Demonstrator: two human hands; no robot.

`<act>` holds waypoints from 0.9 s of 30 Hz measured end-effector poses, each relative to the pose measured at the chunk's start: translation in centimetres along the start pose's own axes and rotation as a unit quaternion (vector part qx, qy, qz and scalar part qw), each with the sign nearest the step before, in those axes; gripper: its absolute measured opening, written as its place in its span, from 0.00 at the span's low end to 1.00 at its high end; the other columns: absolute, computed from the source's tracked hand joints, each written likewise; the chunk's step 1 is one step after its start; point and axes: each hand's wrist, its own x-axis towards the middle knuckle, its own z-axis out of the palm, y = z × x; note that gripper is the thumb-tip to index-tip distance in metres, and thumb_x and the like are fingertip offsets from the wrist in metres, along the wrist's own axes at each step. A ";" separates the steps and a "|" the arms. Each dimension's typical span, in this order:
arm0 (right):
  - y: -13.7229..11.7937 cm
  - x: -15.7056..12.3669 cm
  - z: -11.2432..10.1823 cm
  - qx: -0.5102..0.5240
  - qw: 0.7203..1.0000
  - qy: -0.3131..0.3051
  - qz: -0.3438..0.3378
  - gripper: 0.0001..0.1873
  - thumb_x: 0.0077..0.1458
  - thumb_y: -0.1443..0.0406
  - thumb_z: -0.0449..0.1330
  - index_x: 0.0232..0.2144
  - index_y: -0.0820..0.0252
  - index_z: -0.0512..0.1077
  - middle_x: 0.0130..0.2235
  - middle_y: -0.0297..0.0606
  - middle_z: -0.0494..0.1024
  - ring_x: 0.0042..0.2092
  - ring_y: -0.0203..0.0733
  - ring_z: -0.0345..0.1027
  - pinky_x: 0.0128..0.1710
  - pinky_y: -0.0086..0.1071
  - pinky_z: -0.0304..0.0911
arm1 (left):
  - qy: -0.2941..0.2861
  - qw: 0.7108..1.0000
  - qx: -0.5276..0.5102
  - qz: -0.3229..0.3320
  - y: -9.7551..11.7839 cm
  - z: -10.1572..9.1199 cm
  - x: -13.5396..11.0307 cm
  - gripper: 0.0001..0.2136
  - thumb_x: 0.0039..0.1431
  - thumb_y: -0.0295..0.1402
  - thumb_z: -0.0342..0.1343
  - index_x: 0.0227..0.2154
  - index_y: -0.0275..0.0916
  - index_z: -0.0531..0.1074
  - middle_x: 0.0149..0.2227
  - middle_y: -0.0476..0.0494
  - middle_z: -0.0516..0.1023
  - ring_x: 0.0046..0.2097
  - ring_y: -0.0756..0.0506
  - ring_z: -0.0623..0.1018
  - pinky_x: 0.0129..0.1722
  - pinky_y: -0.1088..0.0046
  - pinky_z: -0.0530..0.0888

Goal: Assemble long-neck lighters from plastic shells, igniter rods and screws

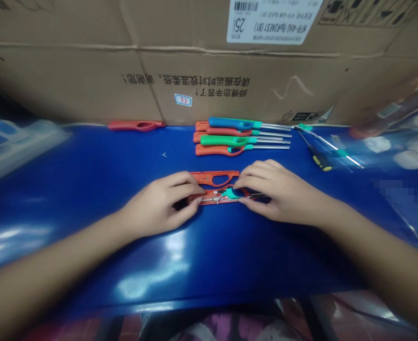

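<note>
Between my hands lies an orange lighter half-shell (211, 201), its inner side up, holding a teal trigger (233, 193), thin wires and small parts. The fingers of my left hand (168, 201) are closed on its left end. My right hand (278, 192) pinches its right end, where a metal rod begins; the fingers partly hide that spot. Just behind it rests a second orange half-shell (212, 178) with an oval trigger opening, near the fingertips of both hands.
Several finished-looking lighters (230, 140) lie stacked behind, beside a red shell (136, 125). A screwdriver (317, 156) and a metal rod with a teal piece (340, 151) are at right. A cardboard box (88, 80) walls off the back of the blue table (88, 189).
</note>
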 end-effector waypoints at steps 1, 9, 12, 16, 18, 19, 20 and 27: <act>0.1 0.0 0.0 0.007 1.000 -0.007 -0.004 0.09 0.64 0.62 0.59 0.43 0.60 0.75 0.43 0.42 0.79 0.45 0.45 0.70 0.47 0.40 0.62 | 0.008 1.000 0.011 0.013 0.1 0.0 0.0 0.09 0.65 0.28 0.57 0.45 0.35 0.78 0.43 0.40 0.78 0.43 0.46 0.78 0.43 0.70 0.76; 0.2 0.1 0.4 0.017 0.999 -0.044 -0.016 0.07 0.67 0.64 0.57 0.40 0.61 0.73 0.39 0.39 0.78 0.42 0.43 0.69 0.44 0.37 0.58 | -0.041 0.996 0.050 0.055 0.2 0.8 -0.1 0.16 0.67 0.29 0.56 0.56 0.39 0.73 0.55 0.38 0.76 0.55 0.40 0.74 0.56 0.59 0.72; 0.3 0.0 0.5 0.041 0.998 -0.041 -0.010 0.08 0.68 0.63 0.56 0.41 0.60 0.73 0.39 0.38 0.78 0.42 0.43 0.69 0.45 0.37 0.58 | -0.058 0.996 0.044 0.055 0.0 1.1 -0.1 0.15 0.69 0.27 0.53 0.56 0.38 0.73 0.55 0.37 0.75 0.56 0.40 0.74 0.57 0.59 0.72; 0.3 -0.1 0.4 0.062 0.997 -0.035 -0.007 0.07 0.67 0.64 0.56 0.41 0.59 0.73 0.40 0.37 0.79 0.43 0.42 0.69 0.46 0.37 0.58 | -0.065 0.996 0.031 0.052 0.0 1.2 -0.1 0.15 0.69 0.27 0.51 0.55 0.37 0.73 0.54 0.36 0.74 0.56 0.41 0.73 0.57 0.60 0.71; 0.2 0.0 0.4 0.069 0.997 -0.037 -0.006 0.06 0.67 0.64 0.56 0.41 0.59 0.73 0.40 0.37 0.78 0.43 0.42 0.69 0.46 0.37 0.58 | -0.068 0.996 0.031 0.049 0.0 1.1 -0.1 0.15 0.70 0.27 0.51 0.55 0.37 0.73 0.54 0.37 0.74 0.55 0.41 0.73 0.57 0.60 0.71; 0.2 0.0 0.4 0.072 0.997 -0.039 -0.005 0.06 0.67 0.64 0.56 0.41 0.59 0.73 0.41 0.37 0.78 0.44 0.42 0.69 0.47 0.37 0.58 | -0.070 0.996 0.032 0.049 0.0 1.1 -0.1 0.15 0.70 0.27 0.51 0.56 0.37 0.73 0.54 0.36 0.74 0.55 0.41 0.72 0.57 0.60 0.71; 0.2 0.0 0.4 0.073 0.996 -0.040 -0.005 0.06 0.67 0.65 0.56 0.41 0.59 0.73 0.41 0.37 0.78 0.44 0.42 0.69 0.47 0.37 0.58 | -0.073 0.995 0.035 0.049 0.0 1.1 -0.1 0.15 0.70 0.27 0.50 0.56 0.37 0.73 0.54 0.36 0.74 0.55 0.41 0.72 0.57 0.60 0.71; 0.1 0.0 0.4 0.080 0.996 -0.036 -0.004 0.06 0.67 0.66 0.55 0.42 0.58 0.72 0.42 0.38 0.78 0.45 0.42 0.69 0.48 0.38 0.59 | -0.081 0.995 0.034 0.039 0.2 1.0 0.1 0.15 0.70 0.27 0.50 0.56 0.38 0.71 0.53 0.38 0.75 0.55 0.41 0.72 0.56 0.59 0.71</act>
